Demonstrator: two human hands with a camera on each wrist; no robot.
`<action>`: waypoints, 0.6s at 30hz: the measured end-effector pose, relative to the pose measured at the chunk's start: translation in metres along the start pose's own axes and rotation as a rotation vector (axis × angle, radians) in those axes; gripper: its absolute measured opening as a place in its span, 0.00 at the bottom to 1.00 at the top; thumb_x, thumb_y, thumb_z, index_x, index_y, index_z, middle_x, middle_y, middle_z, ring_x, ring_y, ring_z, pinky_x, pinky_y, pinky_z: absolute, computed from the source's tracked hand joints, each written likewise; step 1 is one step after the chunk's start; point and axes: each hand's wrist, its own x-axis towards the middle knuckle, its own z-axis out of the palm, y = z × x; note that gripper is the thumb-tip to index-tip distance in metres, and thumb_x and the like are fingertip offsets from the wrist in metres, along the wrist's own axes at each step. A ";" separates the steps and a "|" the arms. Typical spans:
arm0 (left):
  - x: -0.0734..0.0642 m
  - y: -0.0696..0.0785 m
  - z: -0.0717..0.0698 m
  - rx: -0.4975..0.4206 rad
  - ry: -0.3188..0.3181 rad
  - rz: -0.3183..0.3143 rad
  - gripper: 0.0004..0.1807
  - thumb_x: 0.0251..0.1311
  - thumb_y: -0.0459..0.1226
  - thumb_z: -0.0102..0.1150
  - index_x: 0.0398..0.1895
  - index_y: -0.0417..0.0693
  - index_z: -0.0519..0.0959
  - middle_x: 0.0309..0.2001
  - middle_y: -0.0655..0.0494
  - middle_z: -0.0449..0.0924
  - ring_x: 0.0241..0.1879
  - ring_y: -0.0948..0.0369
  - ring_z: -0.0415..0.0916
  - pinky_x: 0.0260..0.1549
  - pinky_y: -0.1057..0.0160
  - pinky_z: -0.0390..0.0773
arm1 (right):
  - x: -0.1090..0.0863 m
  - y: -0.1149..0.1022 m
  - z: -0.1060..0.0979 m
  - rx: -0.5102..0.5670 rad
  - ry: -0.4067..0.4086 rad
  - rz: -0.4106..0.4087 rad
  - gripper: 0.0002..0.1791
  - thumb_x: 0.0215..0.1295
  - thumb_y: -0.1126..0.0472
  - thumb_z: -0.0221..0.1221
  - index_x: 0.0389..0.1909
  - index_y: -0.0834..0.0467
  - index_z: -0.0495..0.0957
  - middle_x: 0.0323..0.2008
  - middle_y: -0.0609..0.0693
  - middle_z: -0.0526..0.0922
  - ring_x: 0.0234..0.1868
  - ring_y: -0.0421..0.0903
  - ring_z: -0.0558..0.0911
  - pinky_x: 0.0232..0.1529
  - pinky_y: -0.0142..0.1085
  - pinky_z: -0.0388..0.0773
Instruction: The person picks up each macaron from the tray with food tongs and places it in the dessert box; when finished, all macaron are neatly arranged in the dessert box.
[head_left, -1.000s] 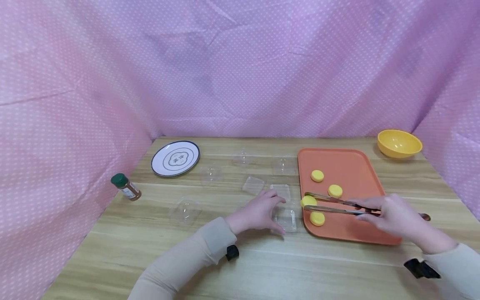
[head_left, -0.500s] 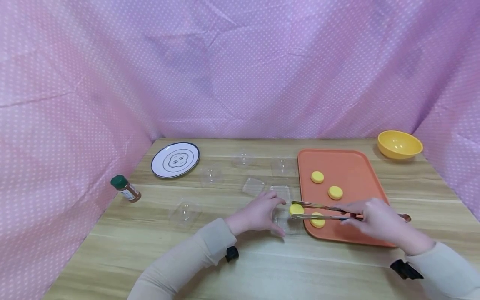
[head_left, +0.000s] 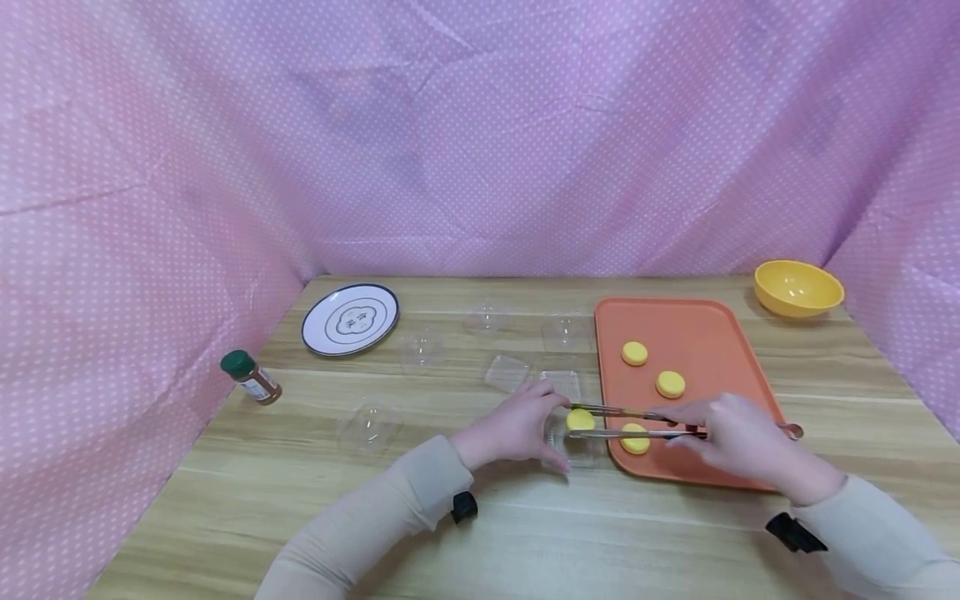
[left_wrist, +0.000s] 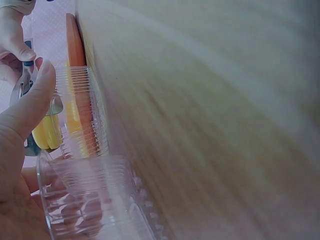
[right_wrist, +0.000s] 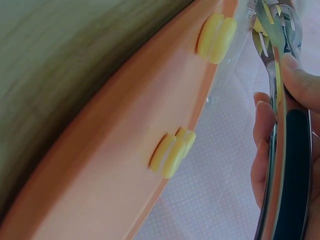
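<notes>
My right hand (head_left: pixel 742 442) grips metal tongs (right_wrist: pixel 295 175) with dark handle panels. A yellow macaron (head_left: pixel 580 419) sits between their tips, above a clear plastic box (left_wrist: pixel 100 200). My left hand (head_left: pixel 517 427) holds that box, thumb on one side and fingers on the other. In the left wrist view the macaron (left_wrist: pixel 46 132) is beside the thumb, by the box's ribbed wall. To the right lies the orange tray (head_left: pixel 690 325). On it are a macaron (head_left: pixel 634 353) near the back, another macaron (head_left: pixel 670 384) in the middle and a third macaron (head_left: pixel 635 447) partly behind the tongs.
More clear plastic pieces stand about the table, among them a flat box (head_left: pixel 507 372) and a domed lid (head_left: pixel 371 423). A white plate (head_left: pixel 322 325) is at the back left, near a green-capped spice jar (head_left: pixel 258 383). A yellow bowl (head_left: pixel 798 287) stands at the back right.
My right hand has moved left, carrying the macaron in the tongs from the tray's left edge to over the clear box. The left hand stays in place.
</notes>
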 end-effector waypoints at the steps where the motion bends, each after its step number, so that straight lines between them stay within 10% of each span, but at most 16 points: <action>1: 0.000 0.000 0.000 0.003 0.000 0.000 0.48 0.34 0.57 0.75 0.61 0.45 0.71 0.45 0.59 0.71 0.45 0.64 0.64 0.57 0.67 0.69 | 0.001 -0.001 0.000 0.002 -0.006 0.000 0.20 0.42 0.64 0.73 0.41 0.55 0.85 0.22 0.33 0.81 0.15 0.24 0.58 0.12 0.22 0.57; 18: 0.001 -0.001 0.000 0.007 -0.002 0.004 0.48 0.33 0.57 0.75 0.60 0.44 0.71 0.45 0.60 0.70 0.46 0.63 0.63 0.62 0.64 0.66 | 0.006 -0.006 -0.006 0.018 -0.071 0.026 0.22 0.43 0.64 0.73 0.44 0.57 0.85 0.23 0.38 0.83 0.15 0.25 0.61 0.12 0.23 0.59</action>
